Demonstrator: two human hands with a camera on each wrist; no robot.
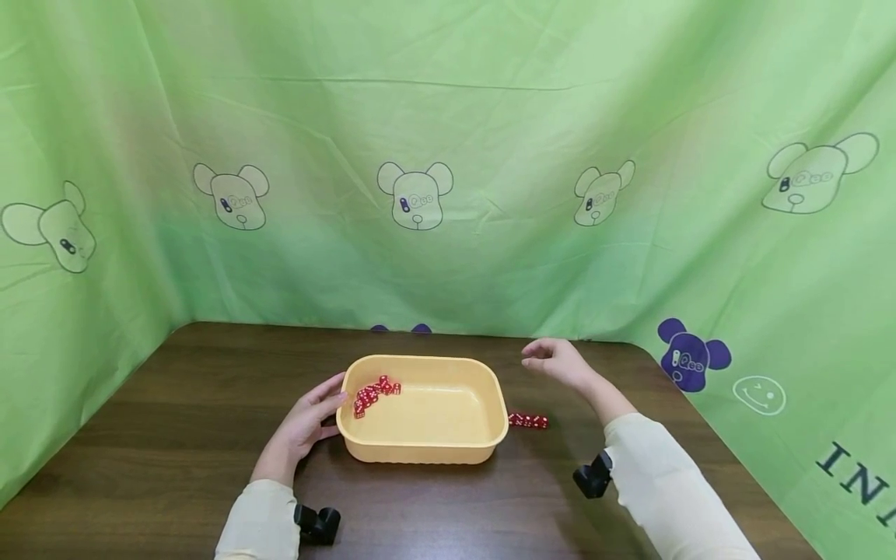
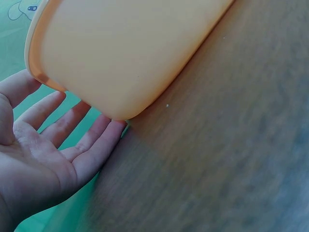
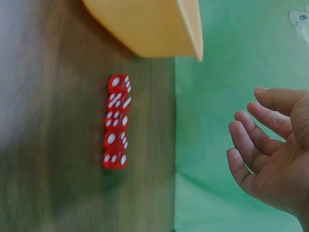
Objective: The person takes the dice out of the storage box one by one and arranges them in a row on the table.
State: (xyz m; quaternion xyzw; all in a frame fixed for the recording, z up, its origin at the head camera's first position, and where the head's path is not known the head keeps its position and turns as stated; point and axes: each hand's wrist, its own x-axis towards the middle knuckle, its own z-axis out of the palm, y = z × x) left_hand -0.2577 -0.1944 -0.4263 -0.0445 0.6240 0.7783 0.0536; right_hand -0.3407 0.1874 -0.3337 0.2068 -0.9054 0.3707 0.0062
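A pale yellow-orange plastic basin [image 1: 427,454] stands on the table, with several red dice [image 1: 367,398] gathered at the left end inside it. My left hand [image 1: 308,420] rests its extended fingertips against the basin's left side. In the left wrist view, the fingers [image 2: 96,154] touch the outer wall and rim. To the right of the basin, several red dice with white pips form a straight row [image 3: 116,121] on the table. Raised behind and right of that row, my right hand [image 1: 560,364] holds nothing, its fingers loosely bent.
The dark wooden table [image 1: 175,435] ends at a green curtain [image 1: 490,257] with cartoon bear heads, which hangs along the back and both sides. Black wrist devices sit at both sleeves [image 1: 262,517].
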